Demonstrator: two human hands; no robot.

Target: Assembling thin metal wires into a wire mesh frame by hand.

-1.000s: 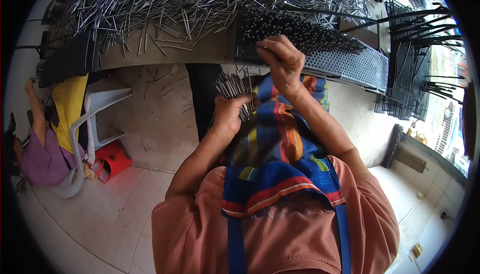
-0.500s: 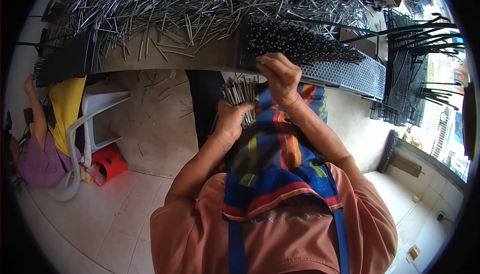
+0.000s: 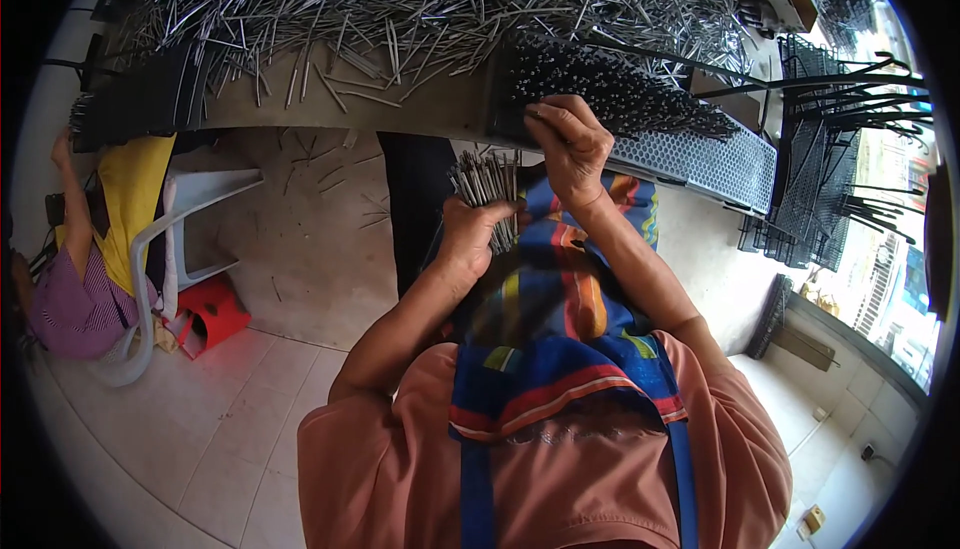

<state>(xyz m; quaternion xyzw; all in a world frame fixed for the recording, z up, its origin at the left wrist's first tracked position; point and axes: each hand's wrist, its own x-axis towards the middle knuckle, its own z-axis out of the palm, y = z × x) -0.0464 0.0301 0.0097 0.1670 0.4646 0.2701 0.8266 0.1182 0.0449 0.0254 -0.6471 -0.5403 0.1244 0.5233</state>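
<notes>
Head view: the left hand (image 3: 468,237) firmly holds a bundle of thin grey metal rods (image 3: 485,177), near the blue striped cloth apron (image 3: 560,284). Compared with one second ago, the right hand (image 3: 577,151) is slightly nearer to the body, close to the grey perforated metal plate (image 3: 705,157), so the handling seems in progress. Its fingers are curled narrow; whether they pinch something, I cannot tell. The left thumb covers the bundle's middle

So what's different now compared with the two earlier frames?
Little: the metal rods in the left hand seem to lean slightly less leftward than a second ago; nothing was visibly taken or released. Unchanged: left hand round the bunch; the right hand, curled, by the near edge of the perforated tray.
</notes>
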